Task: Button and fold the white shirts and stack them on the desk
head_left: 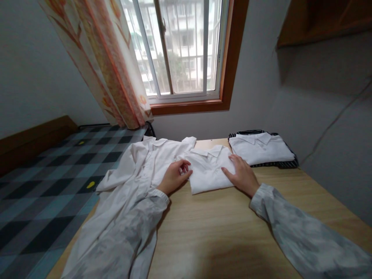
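A neatly folded white collared shirt (211, 174) lies on the wooden table in front of me, collar at the far side. At its left edge is my left hand (175, 176), fingers loosely curled and the thumb apart from them, with nothing visible between. My right hand (240, 173) rests on the shirt's right edge, thumb and fingers spread. To the left, a second white shirt (158, 159) is laid out unfolded, its sleeve and body trailing toward me, partly under my left forearm.
Another folded white shirt (260, 148) sits on a black striped item (290, 164) at the table's (209, 232) back right. A checked bed (49, 186) adjoins on the left. Behind are a curtain (107, 62) and a barred window (186, 50); a wooden shelf (325, 23) hangs upper right.
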`<action>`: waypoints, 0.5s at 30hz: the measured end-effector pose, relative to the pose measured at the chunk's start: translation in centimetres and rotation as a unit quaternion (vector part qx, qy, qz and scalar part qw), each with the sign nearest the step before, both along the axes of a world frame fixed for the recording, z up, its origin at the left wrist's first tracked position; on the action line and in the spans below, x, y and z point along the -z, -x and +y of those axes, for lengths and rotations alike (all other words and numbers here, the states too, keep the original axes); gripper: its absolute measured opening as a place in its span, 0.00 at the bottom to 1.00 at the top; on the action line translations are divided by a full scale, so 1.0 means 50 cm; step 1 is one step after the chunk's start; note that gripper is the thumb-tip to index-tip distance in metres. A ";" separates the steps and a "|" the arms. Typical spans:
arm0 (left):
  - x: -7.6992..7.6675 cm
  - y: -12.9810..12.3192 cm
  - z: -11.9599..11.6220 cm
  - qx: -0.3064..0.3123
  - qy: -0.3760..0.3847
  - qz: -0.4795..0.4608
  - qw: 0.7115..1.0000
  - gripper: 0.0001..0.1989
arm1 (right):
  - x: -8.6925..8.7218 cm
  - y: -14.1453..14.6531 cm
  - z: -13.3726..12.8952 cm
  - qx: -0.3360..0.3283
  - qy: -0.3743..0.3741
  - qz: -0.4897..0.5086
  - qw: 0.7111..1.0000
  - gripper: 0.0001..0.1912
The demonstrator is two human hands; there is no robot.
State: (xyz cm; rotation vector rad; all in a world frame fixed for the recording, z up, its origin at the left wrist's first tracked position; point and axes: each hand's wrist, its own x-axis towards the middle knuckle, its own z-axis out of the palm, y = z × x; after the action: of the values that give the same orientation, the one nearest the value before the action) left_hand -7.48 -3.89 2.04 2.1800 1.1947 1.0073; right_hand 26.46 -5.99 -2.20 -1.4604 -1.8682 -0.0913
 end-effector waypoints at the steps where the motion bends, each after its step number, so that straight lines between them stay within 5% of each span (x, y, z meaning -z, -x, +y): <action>1: -0.002 -0.001 -0.002 0.006 -0.004 -0.005 1.000 0.12 | -0.001 0.001 -0.001 -0.002 0.000 0.005 1.000 0.25; 5: -0.007 0.003 -0.010 -0.004 -0.002 -0.058 0.998 0.08 | -0.025 0.012 -0.015 -0.004 0.045 0.026 0.999 0.14; 9: -0.002 0.005 -0.011 -0.014 0.047 -0.136 0.989 0.11 | -0.056 0.028 -0.039 0.022 0.099 -0.053 0.993 0.19; 12: 0.009 -0.005 -0.005 -0.002 0.122 -0.205 0.971 0.23 | -0.063 0.036 -0.047 0.013 0.069 -0.069 0.995 0.17; 15: 0.021 -0.017 0.003 0.001 0.182 -0.262 0.948 0.40 | -0.051 0.031 -0.039 -0.027 0.019 0.038 0.999 0.17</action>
State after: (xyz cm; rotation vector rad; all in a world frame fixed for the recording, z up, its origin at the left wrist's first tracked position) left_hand -6.62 -3.75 0.97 1.4994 1.0203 1.1622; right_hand 24.91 -7.94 0.34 -1.4188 -1.8562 0.0255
